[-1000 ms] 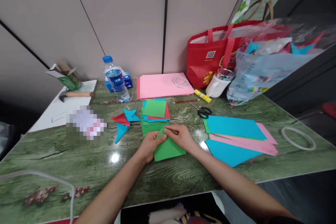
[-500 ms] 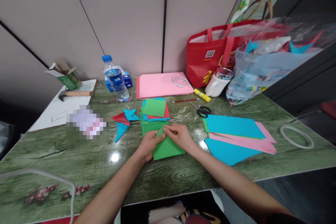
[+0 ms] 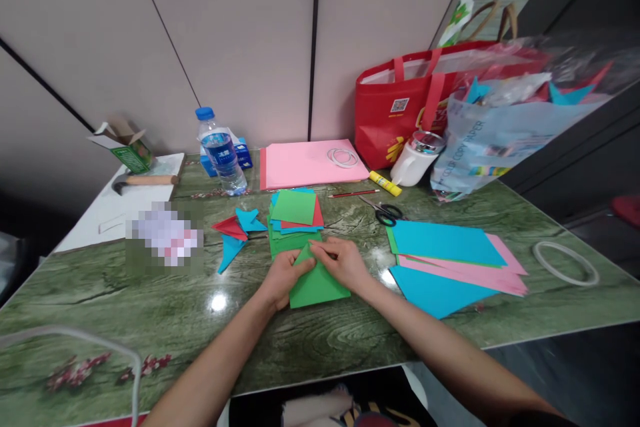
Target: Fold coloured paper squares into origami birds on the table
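Note:
A green sheet of paper [image 3: 318,288], folded to a point at its far end, is between my two hands just above the table's near middle. My left hand [image 3: 284,276] grips its left edge, thumb on top. My right hand [image 3: 342,261] pinches the paper near the pointed tip, fingers closed. Just beyond lies a stack of square papers [image 3: 296,207] in green, blue and red. A folded blue and red paper shape [image 3: 235,233] rests left of the stack.
At right lie blue sheets [image 3: 445,241] over pink ones, with black-handled scissors [image 3: 388,215] behind. A glue stick [image 3: 385,183], white mug [image 3: 415,159], pink paper pile [image 3: 310,165], water bottle [image 3: 222,153] and red bag [image 3: 385,113] stand or lie along the back. A hammer [image 3: 147,179] lies left.
Both hands keep their hold on the green paper. The paper's near edge has shifted very slightly left; nothing else has visibly moved on the table.

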Action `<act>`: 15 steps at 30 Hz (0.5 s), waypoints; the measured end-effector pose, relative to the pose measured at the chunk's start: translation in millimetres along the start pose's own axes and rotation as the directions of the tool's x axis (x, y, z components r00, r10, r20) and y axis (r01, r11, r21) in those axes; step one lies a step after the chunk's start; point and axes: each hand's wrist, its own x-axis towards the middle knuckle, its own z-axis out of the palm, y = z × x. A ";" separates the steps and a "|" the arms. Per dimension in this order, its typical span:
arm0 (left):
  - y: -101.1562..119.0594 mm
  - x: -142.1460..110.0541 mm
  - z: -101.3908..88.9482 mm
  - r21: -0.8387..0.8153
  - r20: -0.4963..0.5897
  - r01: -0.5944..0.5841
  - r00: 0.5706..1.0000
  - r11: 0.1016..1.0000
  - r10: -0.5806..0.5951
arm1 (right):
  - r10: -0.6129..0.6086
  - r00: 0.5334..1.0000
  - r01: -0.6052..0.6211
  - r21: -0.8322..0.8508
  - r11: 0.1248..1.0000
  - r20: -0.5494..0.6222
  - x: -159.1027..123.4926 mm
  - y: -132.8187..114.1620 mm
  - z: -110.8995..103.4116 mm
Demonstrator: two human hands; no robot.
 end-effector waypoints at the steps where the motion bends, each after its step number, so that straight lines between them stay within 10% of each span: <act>1: 0.0 -0.2 -0.3 0.022 -0.001 -0.007 1.000 1.000 0.007 | 0.028 0.999 -0.032 0.096 0.995 0.043 1.6 0.1 -2.2; 6: 0.1 -1.2 -1.9 0.259 0.003 -0.083 0.996 0.962 0.085 | 0.209 0.950 -0.292 0.427 0.855 0.232 7.8 -1.3 -13.8; 15: 1.3 -3.5 -1.7 0.507 0.007 -0.149 0.986 0.849 0.169 | 0.210 0.953 -0.292 0.474 0.831 0.217 6.2 -6.8 -12.3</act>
